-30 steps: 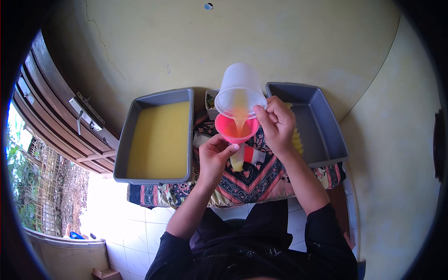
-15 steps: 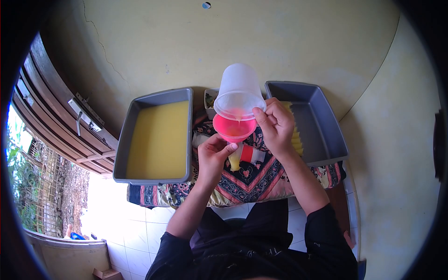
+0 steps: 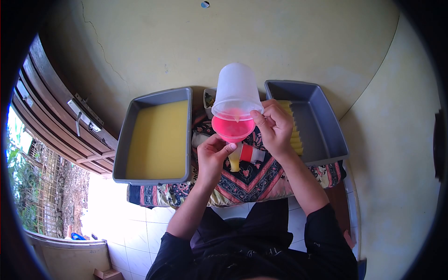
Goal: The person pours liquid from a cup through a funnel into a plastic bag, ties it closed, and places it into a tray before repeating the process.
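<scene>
My right hand (image 3: 275, 126) is closed on the rim of a translucent white plastic cup (image 3: 237, 84), tipped nearly upside down. Under its mouth sits a pink funnel (image 3: 232, 132), pinched near its base between the thumb and fingers of my left hand (image 3: 212, 154). A narrow clear plastic sleeve (image 3: 234, 163) with yellow liquid in it hangs below the funnel. A few yellow drops cling near the cup's lip. Just behind the sleeve lies a clear packet with a red band (image 3: 247, 153) on the patterned cloth (image 3: 247, 182).
On the left stands a grey tray (image 3: 190, 140) of yellow liquid. The right grey tray (image 3: 322, 126) holds a row of filled yellow sleeves (image 3: 295, 135) along its left side. A small white container (image 3: 208, 109) is at the back, against the wall. An open wooden door (image 3: 84, 112) is at left.
The cup has shifted slightly left and lower, so its mouth now overlaps the funnel's back rim. Both hands keep their holds.
</scene>
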Tool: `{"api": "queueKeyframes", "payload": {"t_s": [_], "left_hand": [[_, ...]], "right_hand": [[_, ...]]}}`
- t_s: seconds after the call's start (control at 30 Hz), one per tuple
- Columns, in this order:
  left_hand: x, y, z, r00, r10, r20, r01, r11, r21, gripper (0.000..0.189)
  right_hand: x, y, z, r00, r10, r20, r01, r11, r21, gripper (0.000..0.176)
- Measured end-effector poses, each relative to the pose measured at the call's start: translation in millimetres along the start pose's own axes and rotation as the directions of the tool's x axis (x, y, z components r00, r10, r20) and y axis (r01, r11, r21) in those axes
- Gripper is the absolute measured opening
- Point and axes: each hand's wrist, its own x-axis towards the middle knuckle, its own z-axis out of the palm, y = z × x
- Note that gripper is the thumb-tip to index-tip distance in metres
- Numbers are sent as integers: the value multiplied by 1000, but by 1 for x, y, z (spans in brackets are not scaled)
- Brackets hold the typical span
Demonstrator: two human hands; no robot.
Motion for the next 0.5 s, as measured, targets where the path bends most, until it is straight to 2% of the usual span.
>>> {"api": "queueKeyframes", "payload": {"t_s": [0.13, 0.27, 0.33, 0.37, 0.4, 0.43, 0.47, 0.5], "left_hand": [[1, -4, -4, 1000, 0, -3, 0, 1000, -5, 18], [1, -3, -5, 1000, -4, -11, 4, 1000, 2, 18], [0, 0, -5, 997, -59, -40, 59, 998, 6, 19], [1, -4, -8, 997, -59, -40, 59, 998, 6, 19], [3, -10, -11, 999, -25, -47, 24, 999, -27, 19], [4, -15, -15, 998, 7, -55, -10, 998, -60, 19], [5, -19, -19, 998, 5, -55, -9, 998, -61, 19], [5, -19, -21, 997, 10, -76, -14, 998, -58, 19]], "right_hand": [[0, -6, 1, 996, -81, 25, 83, 993, -79, 25], [-3, 0, 6, 987, -158, 2, 158, 985, -70, 25], [-7, 4, 8, 995, 17, -97, -15, 1000, 21, 25], [-7, 5, 10, 995, 17, -96, -15, 1000, 21, 25], [-5, 2, 12, 957, 224, -183, -194, 967, 167, 27], [-4, 1, 14, 871, 430, -236, -347, 880, 323, 29], [-5, 5, 14, 836, 495, -238, -405, 848, 341, 33], [-8, 15, 16, 835, 496, -237, -407, 848, 340, 33]]}}
